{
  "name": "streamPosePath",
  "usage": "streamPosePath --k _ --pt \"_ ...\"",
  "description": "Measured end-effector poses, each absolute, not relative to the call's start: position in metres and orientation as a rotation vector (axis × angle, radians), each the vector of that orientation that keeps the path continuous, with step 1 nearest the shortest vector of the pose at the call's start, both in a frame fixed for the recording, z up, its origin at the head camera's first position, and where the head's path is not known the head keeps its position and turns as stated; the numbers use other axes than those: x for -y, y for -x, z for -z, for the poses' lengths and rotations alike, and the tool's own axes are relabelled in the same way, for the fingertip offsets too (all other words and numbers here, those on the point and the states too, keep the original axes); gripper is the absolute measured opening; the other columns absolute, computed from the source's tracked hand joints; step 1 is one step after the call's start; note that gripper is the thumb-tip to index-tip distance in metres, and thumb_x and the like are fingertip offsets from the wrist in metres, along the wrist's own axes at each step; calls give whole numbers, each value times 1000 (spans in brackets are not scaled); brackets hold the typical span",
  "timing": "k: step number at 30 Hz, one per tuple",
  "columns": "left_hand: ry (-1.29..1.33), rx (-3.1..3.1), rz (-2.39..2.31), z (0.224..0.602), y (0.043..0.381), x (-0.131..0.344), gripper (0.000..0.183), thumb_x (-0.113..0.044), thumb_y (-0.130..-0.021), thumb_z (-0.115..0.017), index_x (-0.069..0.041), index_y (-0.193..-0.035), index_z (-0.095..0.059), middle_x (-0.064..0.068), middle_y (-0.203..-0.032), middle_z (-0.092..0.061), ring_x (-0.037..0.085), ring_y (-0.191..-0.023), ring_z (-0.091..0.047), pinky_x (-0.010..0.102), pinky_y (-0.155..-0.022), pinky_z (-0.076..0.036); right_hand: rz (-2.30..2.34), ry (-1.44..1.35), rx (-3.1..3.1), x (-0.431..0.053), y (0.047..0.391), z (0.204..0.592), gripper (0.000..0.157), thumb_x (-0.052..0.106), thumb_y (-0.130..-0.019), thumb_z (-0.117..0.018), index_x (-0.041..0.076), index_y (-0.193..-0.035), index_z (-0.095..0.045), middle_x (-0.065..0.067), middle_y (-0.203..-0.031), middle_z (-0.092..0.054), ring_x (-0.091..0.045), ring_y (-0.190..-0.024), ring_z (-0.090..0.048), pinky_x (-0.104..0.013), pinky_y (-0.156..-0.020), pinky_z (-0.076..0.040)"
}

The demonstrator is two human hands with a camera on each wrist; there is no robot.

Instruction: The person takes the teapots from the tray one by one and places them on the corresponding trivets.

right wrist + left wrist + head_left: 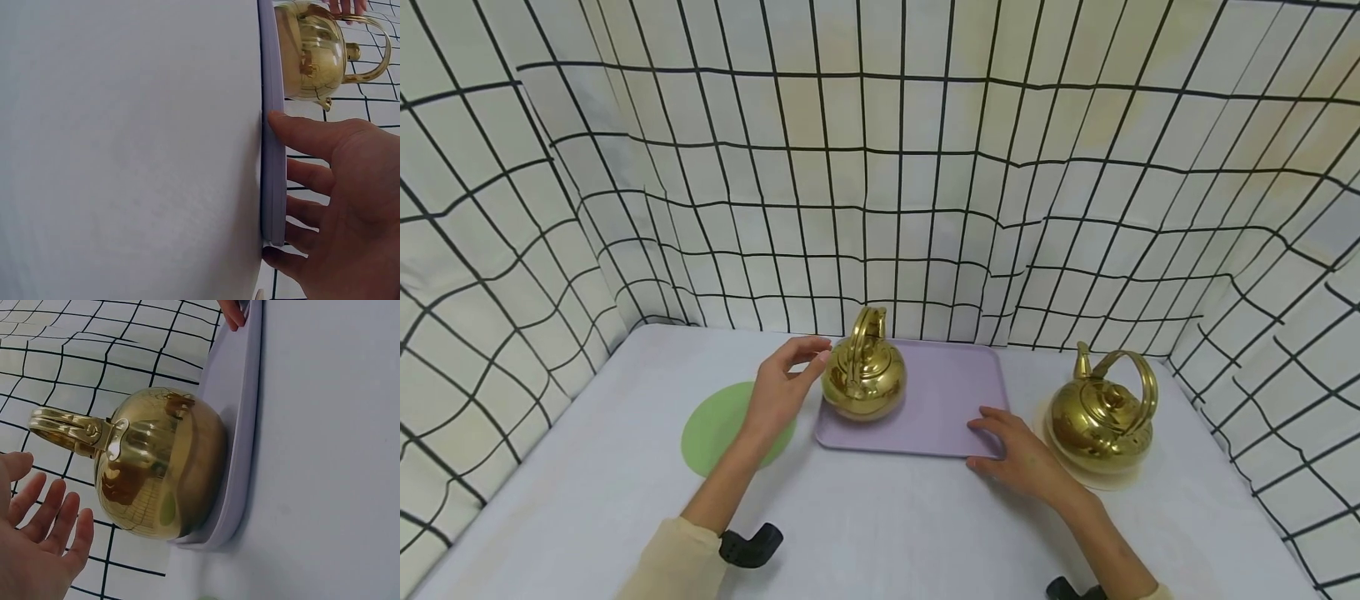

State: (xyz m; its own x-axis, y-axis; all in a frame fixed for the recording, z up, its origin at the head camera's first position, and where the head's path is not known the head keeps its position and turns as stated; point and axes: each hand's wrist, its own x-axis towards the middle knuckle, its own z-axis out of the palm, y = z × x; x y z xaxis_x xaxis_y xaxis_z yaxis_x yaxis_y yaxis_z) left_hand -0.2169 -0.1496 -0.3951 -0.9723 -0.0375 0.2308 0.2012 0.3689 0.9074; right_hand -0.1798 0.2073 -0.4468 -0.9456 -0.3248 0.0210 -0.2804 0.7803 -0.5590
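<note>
A shiny brass kettle (865, 379) stands upright on the left part of a lilac tray (951, 383). Just left of it is my left hand (781, 387), fingers spread and slightly bent; in the left wrist view a gap shows between the fingers and the kettle (165, 469). At the tray's front right corner my right hand (1018, 458) reaches in with loosely extended fingers. Its thumb touches the tray's front rim (274, 181) in the right wrist view, and the other fingers lie over the tray's right end.
A second brass kettle (1101, 421) stands on a pale round mat (1093, 479) at the right. A green round mat (715, 425) lies on the white table (880, 525) at the left, partly under my left forearm. Behind and beside the table hangs white cloth with a black grid (887, 179).
</note>
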Motion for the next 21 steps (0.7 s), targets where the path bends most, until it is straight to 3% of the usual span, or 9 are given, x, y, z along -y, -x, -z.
streamPosePath --k 4,9,21 --pt "172 2381 1723 390 217 145 33 -28 -104 -66 -12 -132 -67 6 -136 -70 14 -123 -63 18 -95 -53 907 481 -2887 -207 181 448 51 27 -90 -82 8 -135 -66 -23 -158 -48 -50 -148 -41 -67 -120 -37" --pt "196 2348 1786 384 216 140 35 -27 -103 -67 -12 -135 -66 6 -136 -69 5 -118 -63 16 -94 -53 921 475 -2885 -208 181 448 52 29 -90 -82 8 -134 -66 -23 -158 -49 -51 -148 -41 -67 -120 -37" --pt "255 2300 1927 384 215 130 40 -24 -100 -72 -14 -137 -65 9 -135 -69 6 -117 -65 17 -98 -54 914 449 -2879 -208 179 446 52 32 -89 -83 10 -134 -67 -21 -158 -49 -50 -148 -41 -67 -120 -37"
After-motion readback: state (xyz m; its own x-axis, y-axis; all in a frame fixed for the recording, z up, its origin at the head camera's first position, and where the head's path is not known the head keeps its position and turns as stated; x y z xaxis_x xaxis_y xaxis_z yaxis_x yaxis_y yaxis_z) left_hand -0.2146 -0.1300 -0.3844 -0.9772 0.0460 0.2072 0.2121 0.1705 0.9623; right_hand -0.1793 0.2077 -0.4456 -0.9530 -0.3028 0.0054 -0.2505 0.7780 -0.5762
